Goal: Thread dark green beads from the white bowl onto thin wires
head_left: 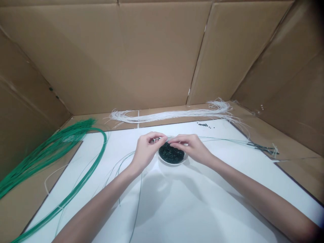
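Head view; left hand [146, 152], right hand [190, 147] over white dish [173, 162], green beads [171, 153]

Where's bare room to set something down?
Bare white sheet lies in front of the bowl, and beyond the right forearm, below the thin green wires. Crowded: around the left hand and right hand, and by the green wire loop.

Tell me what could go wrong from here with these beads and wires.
The left hand and right hand work right above the shallow dish, so a bump might tip out its dark beads. A few loose beads already lie on the white board, where they could roll away. Thin green strands trail across the board near the right forearm and could snag or tangle.
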### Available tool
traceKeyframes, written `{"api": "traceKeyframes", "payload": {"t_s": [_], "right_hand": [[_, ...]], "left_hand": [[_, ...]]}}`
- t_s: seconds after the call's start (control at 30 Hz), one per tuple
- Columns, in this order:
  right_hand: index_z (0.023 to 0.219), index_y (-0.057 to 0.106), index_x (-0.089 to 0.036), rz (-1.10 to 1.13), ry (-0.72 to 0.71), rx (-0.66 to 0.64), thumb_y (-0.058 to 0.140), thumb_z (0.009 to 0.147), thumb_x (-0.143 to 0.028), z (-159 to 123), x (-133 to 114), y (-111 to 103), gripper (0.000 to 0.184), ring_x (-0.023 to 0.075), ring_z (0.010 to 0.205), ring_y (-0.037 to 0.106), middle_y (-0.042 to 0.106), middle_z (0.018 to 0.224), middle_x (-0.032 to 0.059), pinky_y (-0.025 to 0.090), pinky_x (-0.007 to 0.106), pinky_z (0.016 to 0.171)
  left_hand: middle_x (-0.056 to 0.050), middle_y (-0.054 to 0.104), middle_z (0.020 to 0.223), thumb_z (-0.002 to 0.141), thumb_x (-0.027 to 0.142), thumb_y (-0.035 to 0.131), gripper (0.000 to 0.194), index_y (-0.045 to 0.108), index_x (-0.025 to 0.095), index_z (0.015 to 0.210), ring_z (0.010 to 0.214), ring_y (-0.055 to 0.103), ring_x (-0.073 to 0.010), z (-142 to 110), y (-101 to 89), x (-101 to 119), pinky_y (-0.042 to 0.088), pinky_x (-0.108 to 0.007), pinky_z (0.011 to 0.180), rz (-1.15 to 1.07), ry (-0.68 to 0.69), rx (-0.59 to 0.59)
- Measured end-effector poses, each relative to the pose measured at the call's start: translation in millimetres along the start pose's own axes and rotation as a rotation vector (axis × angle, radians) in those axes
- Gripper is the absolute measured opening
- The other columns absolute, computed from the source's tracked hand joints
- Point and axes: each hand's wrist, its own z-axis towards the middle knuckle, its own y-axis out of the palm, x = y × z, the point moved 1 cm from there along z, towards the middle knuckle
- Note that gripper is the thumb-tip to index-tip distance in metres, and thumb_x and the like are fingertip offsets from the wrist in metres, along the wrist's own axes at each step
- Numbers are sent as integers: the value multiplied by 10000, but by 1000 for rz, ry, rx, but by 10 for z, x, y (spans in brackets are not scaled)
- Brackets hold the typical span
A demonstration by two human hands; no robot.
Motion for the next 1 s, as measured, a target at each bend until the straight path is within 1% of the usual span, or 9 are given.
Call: {"api": "traceKeyframes", "payload": {"t_s": [0.07,0.13,0.2,0.3,0.4,0.47,0.6,0.7,1.0], "right_hand": [[798,702,-174,254,59,105,639,693,-274,-28,-40,-29,159,155,677,628,702,786,41,497,268,625],[778,705,-176,434,112,166,698,630,-280,-54,-63,-49,182,150,631,624,701,738,38,503,263,584],[768,711,-183,535,139,193,725,601,-258,-80,-69,-60,183,145,619,623,701,728,38,506,262,576],[765,718,-206,637,159,191,741,587,-219,-112,-65,-69,180,137,641,627,702,724,29,508,254,604],[762,721,-221,709,161,164,738,600,-203,-126,-73,-69,164,110,626,619,697,686,13,501,229,620],[755,721,-216,742,154,147,725,623,-206,-126,-87,-67,133,99,609,609,689,658,11,494,216,602],[748,716,-207,813,146,97,701,659,-217,-127,-112,-63,91,94,619,605,687,684,17,479,197,565],[740,709,-199,838,147,73,692,672,-223,-131,-118,-65,74,82,588,591,683,686,16,471,194,558],[688,695,-185,861,176,75,728,622,-220,-127,-127,-61,82,68,519,562,664,629,2,448,195,535]], "left_hand": [[-26,639,750,719,327,595,191,663,149,729,627,478,-99,-18,3,24,377,-203,581,-2,20,19],[-18,617,723,721,315,595,178,670,153,731,589,446,-85,-51,4,57,362,-198,546,4,44,41],[-6,586,695,724,303,595,163,675,162,740,558,420,-74,-95,6,100,347,-194,519,16,78,55],[8,548,648,728,276,598,127,680,181,748,550,416,-70,-162,13,171,339,-193,514,61,164,68],[17,531,619,735,244,596,101,683,199,755,548,418,-70,-202,24,219,337,-194,514,104,250,78],[20,530,617,742,235,590,98,681,202,761,546,418,-69,-212,28,230,336,-194,514,120,280,90],[18,524,610,747,232,589,94,675,192,755,541,417,-70,-214,31,229,336,-195,507,135,289,105],[16,517,611,746,229,591,93,673,188,760,539,415,-69,-218,38,234,334,-194,498,135,294,102],[20,503,605,753,228,586,92,674,200,755,550,420,-71,-234,42,256,332,-192,500,125,300,85]]}}
